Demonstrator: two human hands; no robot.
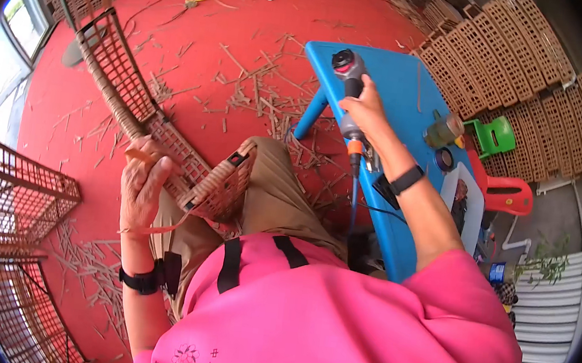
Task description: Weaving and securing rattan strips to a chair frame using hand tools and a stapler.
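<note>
A long woven rattan frame (184, 152) lies slantwise across my lap, one end by my knees and the other reaching to the far left. My left hand (142, 183) is closed at its near left side, pinching a tan flat strip (139, 156). A loose length of strip hangs across my left wrist. Over the blue table (400, 225), my right hand (366, 111) is wrapped round the black grip of a grey air nail gun (351, 125). An orange fitting joins the nail gun to a blue hose. Whether the nail gun touches the table is hard to tell.
Cut strips (270, 105) litter the red floor. More woven frames (24, 185) stand at the left. A jar (444, 130), a tape roll (444, 159) and a white tray (472, 208) occupy the table's right side. Beyond are green (498, 136) and red (506, 195) plastic stools and stacked woven panels (492, 54).
</note>
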